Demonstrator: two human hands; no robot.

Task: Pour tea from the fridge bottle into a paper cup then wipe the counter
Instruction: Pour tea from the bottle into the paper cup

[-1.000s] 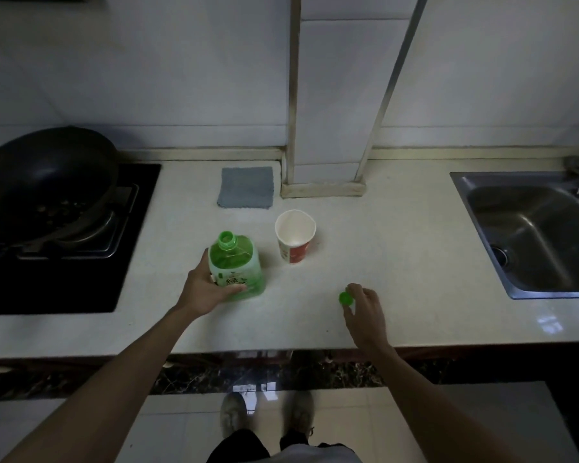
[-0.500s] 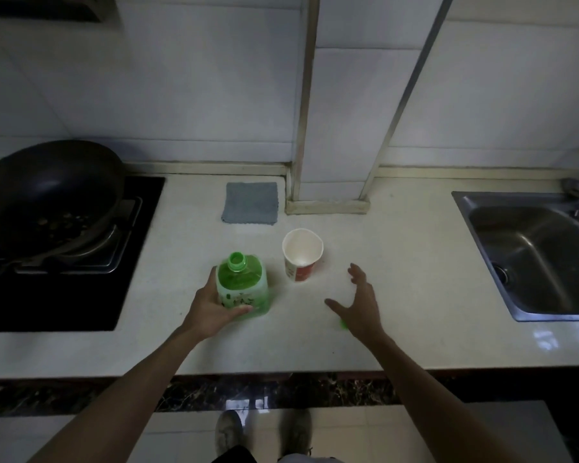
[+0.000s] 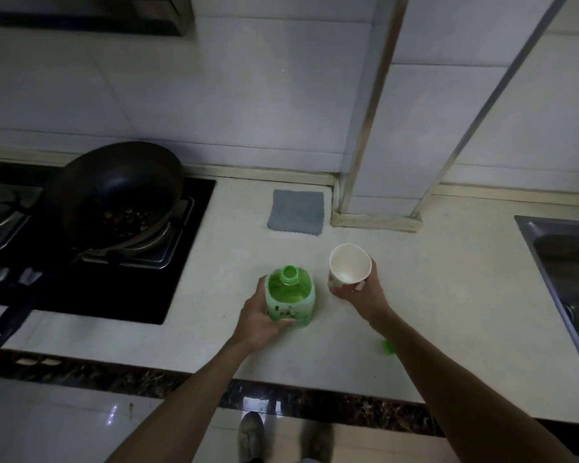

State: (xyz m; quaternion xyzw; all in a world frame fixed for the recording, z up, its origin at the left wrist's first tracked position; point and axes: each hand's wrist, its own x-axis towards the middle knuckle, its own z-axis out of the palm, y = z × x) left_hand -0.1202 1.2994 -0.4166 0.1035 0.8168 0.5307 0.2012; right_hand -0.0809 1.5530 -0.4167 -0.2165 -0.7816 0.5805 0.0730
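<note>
A: Head view, dim light. Left hand (image 3: 261,324)?

B: Wrapped round the lower body of the green bottle (image 3: 290,299). The thumb lies across the near face by the label and the fingers curl round the left side. It is a full grip.

A: Bottle position?

B: Upright over the white counter (image 3: 448,295), near the front edge. The mouth is uncapped and faces up, and green liquid shows inside. I cannot tell whether the base rests on the surface.

A: Right hand (image 3: 358,292)?

B: Closed round the lower part of the paper cup (image 3: 350,269), fingers curled about its base from below and from the right. The cup is just beside the bottle, on its right, and the 2 do not touch. Its rim tilts slightly toward the camera and the interior shows plain white. I cannot tell whether the cup is off the counter.

A: Cap?

B: 1 small green cap (image 3: 388,346) lies on the counter at the edge of the right forearm, nearer the front edge than the cup.

A: Cloth?

B: 1 grey cloth (image 3: 296,212) lies flat at the back of the counter, just left of the foot of the tiled column (image 3: 425,135). It is well apart from both hands.

A: Surroundings?

B: A dark wok (image 3: 114,192) sits on the black hob (image 3: 168,295) at the left, its handle reaching toward the front edge. A steel sink (image 3: 565,279) is at the right. 2 shoes (image 3: 251,436) show on the floor below. The label print is too small to read.
</note>
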